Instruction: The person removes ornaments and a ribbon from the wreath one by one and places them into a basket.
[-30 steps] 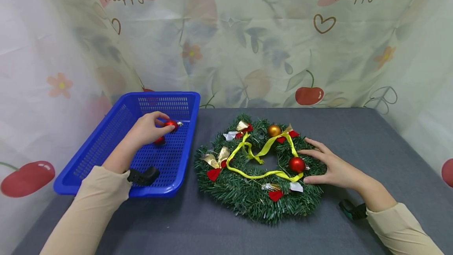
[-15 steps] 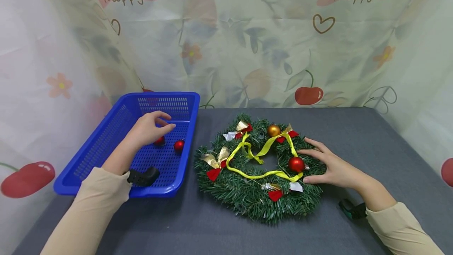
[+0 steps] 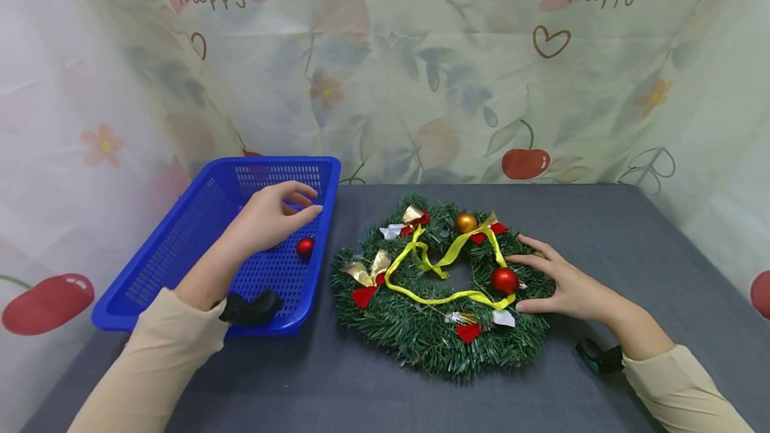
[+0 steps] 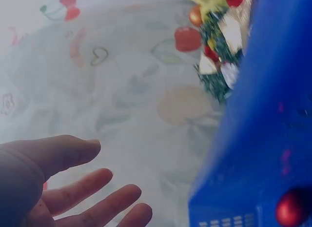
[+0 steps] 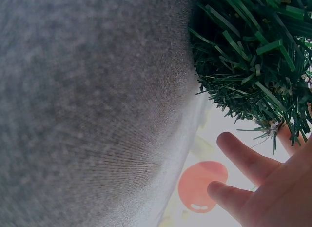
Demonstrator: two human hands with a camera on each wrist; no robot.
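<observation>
My left hand [image 3: 271,218] is held over the blue basket [image 3: 283,176], its fingers loosely bent and nothing between them. A red bauble [image 3: 305,248] lies on the basket floor by the right wall; the left wrist view shows the same red bauble [image 4: 291,208] at lower right. On the table lies a green tinsel wreath [image 3: 415,333], with a yellow ribbon [image 3: 448,299], a gold bauble [image 3: 466,222], a red bauble [image 3: 504,280] and several bows. My right hand [image 3: 565,282] rests at the wreath's right side, fingers spread along its edge.
A grey cloth [image 3: 367,406] covers the table. Behind and at both sides hangs a printed curtain [image 3: 391,85] with cherries, hearts and "happy" lettering. Black wrist devices sit on both arms, the left black device [image 3: 252,307] over the basket's near end.
My left hand let go of a red bauble, which dropped to the basket floor. Then the hand moved right, now hiding the other bauble behind it. The right hand and wreath stayed put.
</observation>
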